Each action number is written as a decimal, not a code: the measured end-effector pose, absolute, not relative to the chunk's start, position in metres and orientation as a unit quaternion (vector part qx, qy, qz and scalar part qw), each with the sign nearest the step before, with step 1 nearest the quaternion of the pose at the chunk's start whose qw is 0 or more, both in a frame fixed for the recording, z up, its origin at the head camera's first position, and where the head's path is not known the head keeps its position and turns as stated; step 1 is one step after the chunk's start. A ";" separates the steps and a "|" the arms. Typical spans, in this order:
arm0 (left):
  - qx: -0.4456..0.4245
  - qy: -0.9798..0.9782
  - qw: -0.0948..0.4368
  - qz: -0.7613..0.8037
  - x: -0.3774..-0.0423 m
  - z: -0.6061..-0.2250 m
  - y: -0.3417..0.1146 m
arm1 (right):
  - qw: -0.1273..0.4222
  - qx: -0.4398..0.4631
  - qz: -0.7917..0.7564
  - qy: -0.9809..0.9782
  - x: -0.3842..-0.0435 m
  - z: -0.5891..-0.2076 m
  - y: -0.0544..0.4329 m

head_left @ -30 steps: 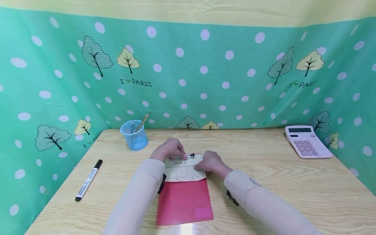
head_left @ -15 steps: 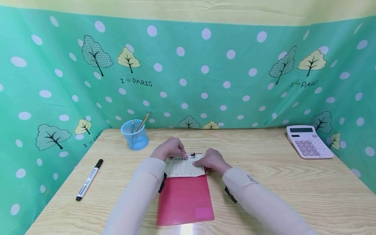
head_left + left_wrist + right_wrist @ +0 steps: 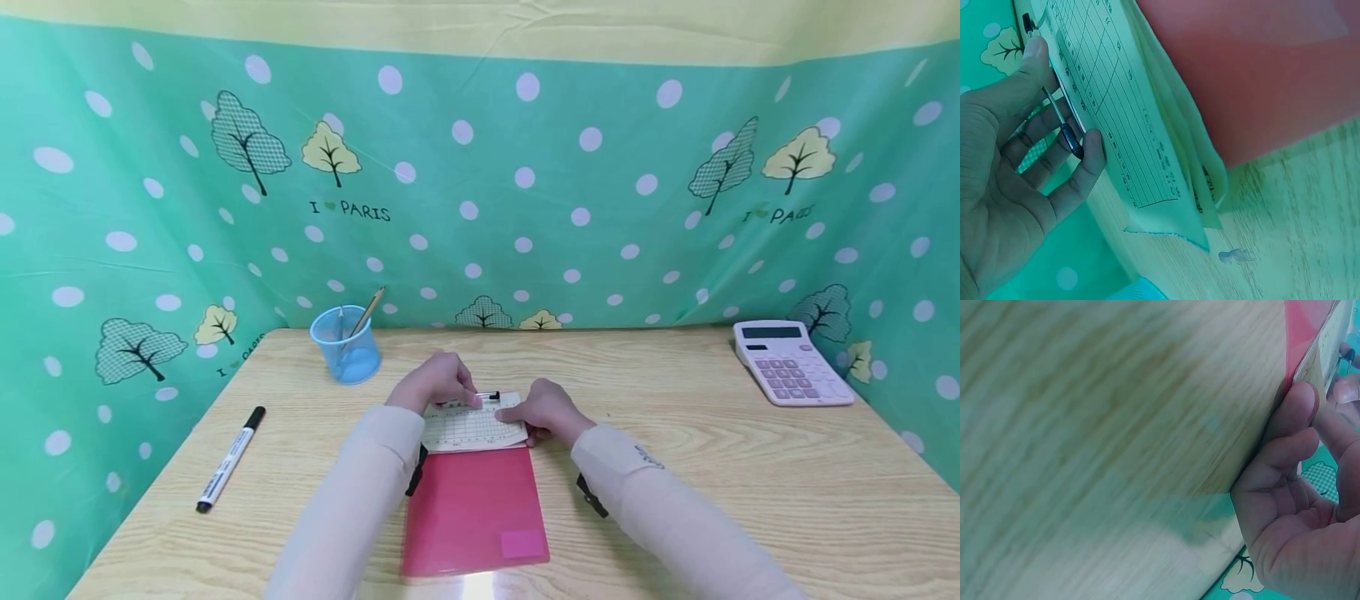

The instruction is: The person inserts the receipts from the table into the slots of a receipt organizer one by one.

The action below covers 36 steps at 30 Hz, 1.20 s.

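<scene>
A red clipboard (image 3: 474,512) lies on the wooden table, with a stack of printed table forms (image 3: 461,432) across its far half. My left hand (image 3: 438,383) is at the top edge, its thumb on the metal clip (image 3: 492,395) with black tips. In the left wrist view, the fingers curl beneath this clip's wire and the forms (image 3: 1116,106) fan out in several sheets. At the stack's right edge, my right hand (image 3: 549,408) pinches the forms, thumb on top. The right wrist view shows its curled fingers (image 3: 1297,406) against the paper's edge.
A blue mesh pen cup (image 3: 347,346) with pencils stands at the back left. The capped marker (image 3: 231,460) lies on the left of the table. Near the back right rests a pink calculator (image 3: 793,363). A green patterned curtain (image 3: 562,192) hangs behind the table.
The forms have slid away from me, towards the clip, uncovering more of the red board. My right hand has moved slightly with them, while my left hand has stayed at the clip.
</scene>
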<state>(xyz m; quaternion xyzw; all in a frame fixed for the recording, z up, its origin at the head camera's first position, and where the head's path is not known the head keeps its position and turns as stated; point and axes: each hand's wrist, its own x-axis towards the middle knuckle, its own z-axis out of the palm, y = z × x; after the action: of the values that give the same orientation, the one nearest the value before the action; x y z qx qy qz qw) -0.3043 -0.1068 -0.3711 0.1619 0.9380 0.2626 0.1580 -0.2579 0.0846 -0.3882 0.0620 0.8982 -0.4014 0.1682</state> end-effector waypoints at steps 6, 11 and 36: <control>0.165 0.939 0.154 0.260 -0.304 -0.373 -0.106 | 0.166 0.062 -0.405 0.897 -0.257 -0.389 0.085; 0.156 0.939 0.152 0.266 -0.306 -0.378 -0.106 | 0.163 0.066 -0.406 0.897 -0.257 -0.389 0.085; 0.175 0.966 0.089 0.170 -0.300 -0.377 -0.105 | 0.141 0.056 -0.396 0.906 -0.255 -0.393 0.084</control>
<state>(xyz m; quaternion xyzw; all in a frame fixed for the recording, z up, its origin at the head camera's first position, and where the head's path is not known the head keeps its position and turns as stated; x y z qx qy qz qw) -0.2996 -0.1054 -0.3767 0.1754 0.9656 0.1700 0.0895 -0.2547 0.0843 -0.3933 0.0562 0.9058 -0.3955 0.1410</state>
